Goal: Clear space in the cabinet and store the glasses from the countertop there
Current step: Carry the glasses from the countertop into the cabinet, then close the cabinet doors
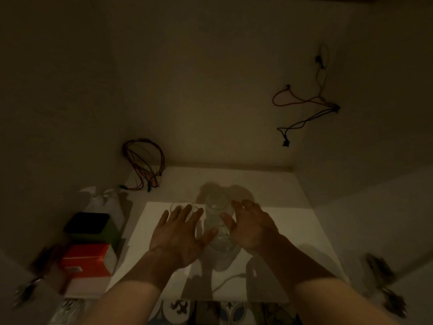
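I look into a dim cabinet with a white shelf (269, 184). A clear glass (216, 221) stands on a pale sheet in the middle of the shelf, between my two hands. My left hand (180, 233) is spread open just left of it, fingers apart, thumb close to the glass. My right hand (251, 224) is open just right of it, fingers curved near the rim. Neither hand clearly grips the glass. A second clear glass (181, 207) shows faintly behind my left fingers. More glass seems to sit behind the middle one; the dark hides the detail.
At the left stand a green box with a dark lid (90, 227), an orange box (87, 258) and a white bottle (105, 198). A bundle of coloured wires (144, 164) lies in the back left corner. More wires (309, 102) hang on the right wall. Door hinges (384, 285) show at the lower right.
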Demonstrator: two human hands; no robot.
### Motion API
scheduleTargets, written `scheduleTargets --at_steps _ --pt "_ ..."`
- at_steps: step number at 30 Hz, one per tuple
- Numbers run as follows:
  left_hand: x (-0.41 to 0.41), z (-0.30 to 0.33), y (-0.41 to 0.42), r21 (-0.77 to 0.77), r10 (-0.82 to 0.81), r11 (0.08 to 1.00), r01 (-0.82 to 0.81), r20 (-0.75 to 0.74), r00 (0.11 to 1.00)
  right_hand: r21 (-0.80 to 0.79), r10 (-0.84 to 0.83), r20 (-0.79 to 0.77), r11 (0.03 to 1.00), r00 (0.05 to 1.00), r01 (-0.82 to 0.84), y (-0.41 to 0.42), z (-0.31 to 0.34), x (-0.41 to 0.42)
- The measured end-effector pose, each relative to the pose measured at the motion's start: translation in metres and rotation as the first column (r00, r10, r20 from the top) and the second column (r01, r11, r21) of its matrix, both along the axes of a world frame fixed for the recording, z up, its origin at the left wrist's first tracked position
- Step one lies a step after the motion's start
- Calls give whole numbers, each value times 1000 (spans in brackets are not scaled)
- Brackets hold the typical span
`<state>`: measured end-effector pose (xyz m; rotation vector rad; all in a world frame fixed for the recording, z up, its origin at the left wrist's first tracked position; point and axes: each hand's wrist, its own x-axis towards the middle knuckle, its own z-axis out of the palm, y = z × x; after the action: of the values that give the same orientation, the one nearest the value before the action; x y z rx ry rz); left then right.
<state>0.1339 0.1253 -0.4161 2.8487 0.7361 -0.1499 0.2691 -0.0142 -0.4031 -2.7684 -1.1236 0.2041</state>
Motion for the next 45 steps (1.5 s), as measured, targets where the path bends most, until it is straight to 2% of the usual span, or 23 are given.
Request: scheduleTargets --at_steps 5,12,20,23,29,34,39,45 --pt "-33 39 -32 -96 -6 995 -5 -117 993 -137 -36 -129 990 991 19 -34 39 -37" --pt "-74 168 -70 -204 -23 979 -24 -224 974 -259 -103 -347 966 932 10 -72 170 -87" --pt "-120 312 -100 -281 -61 960 -7 -230 971 -344 -131 -401 939 907 -17 -101 323 -147" --pt "-137 352 -112 -279 -74 960 8 -225 972 -328 -157 -419 945 895 12 -115 367 -169" --pt "-159 390 -139 -264 -92 964 38 -198 976 -301 -165 -413 953 896 37 -136 416 -198" --pt "-175 411 -168 -277 -56 961 2 -189 980 -293 -158 -381 955 911 43 -164 435 -215" --pt "-213 432 -218 -242 -2 969 -43 -185 983 -273 -144 -371 961 917 41 -220 455 -243" --pt "-255 466 -286 -211 -10 977 -40 -232 973 -260 -123 -359 965 925 27 -282 481 -285"
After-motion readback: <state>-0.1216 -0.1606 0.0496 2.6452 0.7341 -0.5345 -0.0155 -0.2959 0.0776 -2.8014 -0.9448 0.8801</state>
